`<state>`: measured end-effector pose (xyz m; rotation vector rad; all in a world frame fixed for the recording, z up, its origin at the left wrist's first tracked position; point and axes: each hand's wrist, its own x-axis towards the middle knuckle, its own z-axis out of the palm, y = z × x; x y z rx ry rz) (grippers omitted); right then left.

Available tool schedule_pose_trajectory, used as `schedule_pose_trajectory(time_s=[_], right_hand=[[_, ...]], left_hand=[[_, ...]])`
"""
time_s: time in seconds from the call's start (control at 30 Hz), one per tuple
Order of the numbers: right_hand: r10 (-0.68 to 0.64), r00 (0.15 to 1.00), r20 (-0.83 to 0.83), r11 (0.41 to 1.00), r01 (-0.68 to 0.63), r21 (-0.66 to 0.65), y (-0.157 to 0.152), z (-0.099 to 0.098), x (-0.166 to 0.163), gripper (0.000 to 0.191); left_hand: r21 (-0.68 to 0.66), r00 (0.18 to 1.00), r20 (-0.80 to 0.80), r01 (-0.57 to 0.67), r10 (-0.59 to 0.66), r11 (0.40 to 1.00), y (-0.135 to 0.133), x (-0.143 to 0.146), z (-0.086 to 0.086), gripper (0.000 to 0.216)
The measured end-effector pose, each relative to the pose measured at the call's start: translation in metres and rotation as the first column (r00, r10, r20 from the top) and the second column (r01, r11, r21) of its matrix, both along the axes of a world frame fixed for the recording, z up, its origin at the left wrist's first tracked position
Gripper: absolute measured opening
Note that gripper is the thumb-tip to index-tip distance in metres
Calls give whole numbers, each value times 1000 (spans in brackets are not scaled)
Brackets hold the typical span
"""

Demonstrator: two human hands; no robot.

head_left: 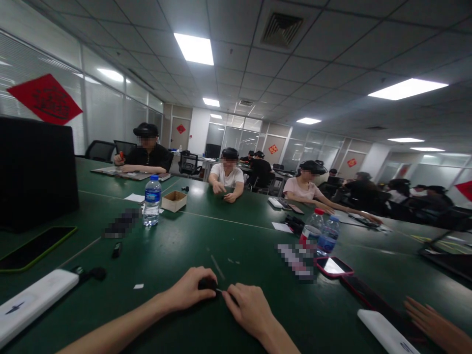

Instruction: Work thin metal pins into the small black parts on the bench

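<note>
Over the green table (177, 329), my left hand (186, 291) curls its fingers and thumb round a small black object (207, 284), partly hidden by the fingers. Close beside it, my right hand (250, 307) is closed with its thumb and fingertips pinched at a thin silvery piece (219, 290). This piece bridges the small gap between the two hands; whether it is joined to the black object I cannot tell. A small white scrap (138, 286) lies left of my left forearm.
Left are a white power-bank-like device (37, 305), a green-edged phone (40, 246) and a water bottle (151, 201) beside an open box (174, 201). Right are two bottles (327, 236), a pink-edged phone (335, 267) and another person's hand (433, 319). Several people sit opposite.
</note>
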<state>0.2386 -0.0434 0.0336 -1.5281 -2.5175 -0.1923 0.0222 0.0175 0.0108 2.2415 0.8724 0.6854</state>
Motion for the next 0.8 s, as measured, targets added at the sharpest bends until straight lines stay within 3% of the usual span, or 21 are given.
schedule_pose_trajectory(time_s=[0.23, 0.37, 0.47, 0.53, 0.57, 0.6, 0.67, 0.7, 0.73, 0.8], right_hand=[[-24, 1000, -12, 1000, 24, 13, 4, 1, 1, 33], [-35, 992, -123, 998, 29, -55, 11, 0, 10, 37], [-39, 977, -208, 994, 17, -106, 18, -4, 14, 37], [-26, 967, -252, 991, -9, -136, 20, -5, 14, 37], [-21, 963, -268, 989, -20, -147, 19, -5, 14, 36], [-17, 961, -277, 988, -27, -154, 18, -4, 13, 36], [-16, 961, -276, 988, -27, -153, 15, -1, 10, 37], [-19, 963, -267, 989, -20, -145, 14, 0, 10, 37], [-25, 966, -258, 990, -12, -139, 13, 1, 9, 37], [-45, 970, -239, 992, 15, -122, 10, 3, 9, 38]], left_hand=[[77, 998, -68, 9, -4, 997, 5, -6, 3, 24], [164, 974, -205, -65, 99, 984, 22, -38, 7, 27], [155, 941, -304, -107, 151, 982, 42, -83, 15, 59], [147, 880, -353, -284, 319, 947, 58, -119, 25, 84], [168, 790, -373, -459, 487, 873, 67, -137, 31, 90], [186, 638, -399, -647, 659, 739, 78, -155, 37, 97], [215, 452, -401, -799, 797, 561, 101, -189, 46, 108], [205, 324, -424, -875, 846, 438, 113, -204, 48, 112], [178, 234, -465, -920, 854, 349, 125, -217, 47, 115], [128, 192, -550, -942, 813, 309, 146, -237, 39, 118]])
